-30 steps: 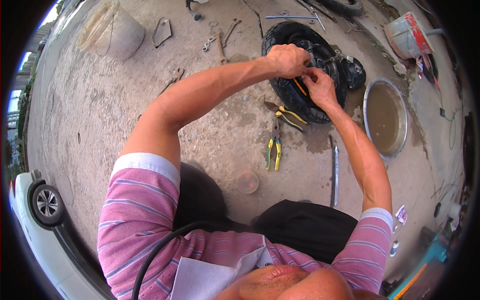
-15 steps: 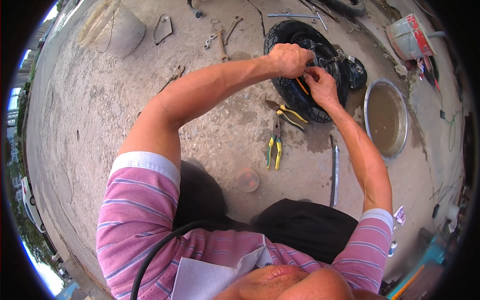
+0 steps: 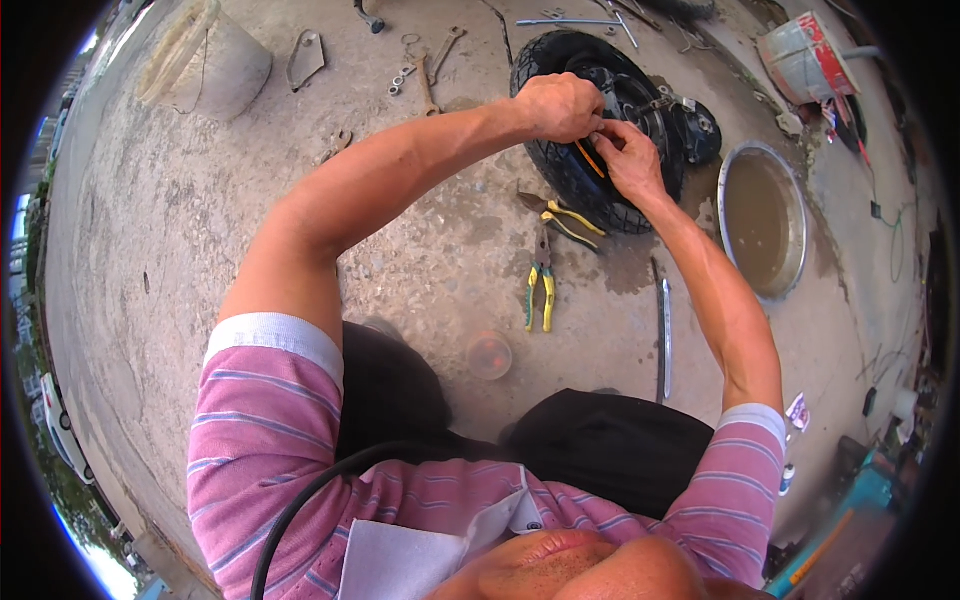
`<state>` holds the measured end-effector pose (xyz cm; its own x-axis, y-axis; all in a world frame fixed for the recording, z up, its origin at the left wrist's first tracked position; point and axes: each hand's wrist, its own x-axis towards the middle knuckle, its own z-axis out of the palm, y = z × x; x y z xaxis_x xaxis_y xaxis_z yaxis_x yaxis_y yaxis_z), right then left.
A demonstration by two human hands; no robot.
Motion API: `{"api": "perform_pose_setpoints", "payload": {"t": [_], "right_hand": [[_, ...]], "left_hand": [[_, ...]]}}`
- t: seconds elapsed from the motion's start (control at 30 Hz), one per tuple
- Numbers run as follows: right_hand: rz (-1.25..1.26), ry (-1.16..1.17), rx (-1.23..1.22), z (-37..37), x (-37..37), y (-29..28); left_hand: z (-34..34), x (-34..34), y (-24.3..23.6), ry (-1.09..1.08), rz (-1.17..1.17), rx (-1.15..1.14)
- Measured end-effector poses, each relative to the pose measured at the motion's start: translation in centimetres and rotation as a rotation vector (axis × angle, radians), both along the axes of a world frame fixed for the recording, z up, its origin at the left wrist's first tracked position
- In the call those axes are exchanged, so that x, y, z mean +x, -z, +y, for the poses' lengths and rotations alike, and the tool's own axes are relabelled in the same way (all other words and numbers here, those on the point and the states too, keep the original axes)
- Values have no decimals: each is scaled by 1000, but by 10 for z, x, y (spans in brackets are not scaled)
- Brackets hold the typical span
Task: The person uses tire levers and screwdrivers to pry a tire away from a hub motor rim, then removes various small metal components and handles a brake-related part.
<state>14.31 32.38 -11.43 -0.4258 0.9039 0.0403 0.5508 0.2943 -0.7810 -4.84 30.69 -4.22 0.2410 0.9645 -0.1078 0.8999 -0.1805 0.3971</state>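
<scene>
Both hands meet over a black-tyred wheel (image 3: 600, 190) lying on the concrete at the upper middle. My left hand (image 3: 562, 107) is closed in a fist above the rim, and what its fingers grip is hidden. Against it, my right hand (image 3: 632, 162) pinches at something too small to make out. A thin orange strip (image 3: 590, 160) shows just below the fingers; I cannot tell whether either hand holds it. Near the tyre lie two pairs of pliers: one with yellow-and-black handles (image 3: 568, 220), the other with yellow-green handles (image 3: 540, 285).
Right of the wheel stands a metal basin (image 3: 802, 255) of murky water. A tyre lever (image 3: 667, 340) lies nearer me, and a small clear tub (image 3: 489, 355) sits before my knees. Wrenches (image 3: 447, 52) and a whitish bucket (image 3: 225, 70) are far left; a red-and-white bucket (image 3: 812, 60) is far right.
The whole view has shifted slightly, so the scene sits a little further left and up. Both hands stay together over the wheel, with only slight finger movement.
</scene>
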Motion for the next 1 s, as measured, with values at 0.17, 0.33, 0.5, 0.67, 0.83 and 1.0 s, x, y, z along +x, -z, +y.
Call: {"api": "perform_pose_setpoints", "payload": {"t": [0.17,0.33,0.5,0.67,0.83,1.0], "right_hand": [[71,-5,-43,-1,-2,3],[107,5,-74,8,-1,12],[150,16,-127,5,-8,11],[139,17,-143,11,0,17],[173,-26,-189,11,2,17],[154,-36,-176,12,3,18]], "left_hand": [[-4,4,3,-68,-16,46],[0,6,1,-75,-78,60],[5,-16,0,-53,-296,-183],[-1,-9,11,-21,-13,132],[-8,-8,3,-46,53,111],[-4,-5,3,-91,61,88]]}}
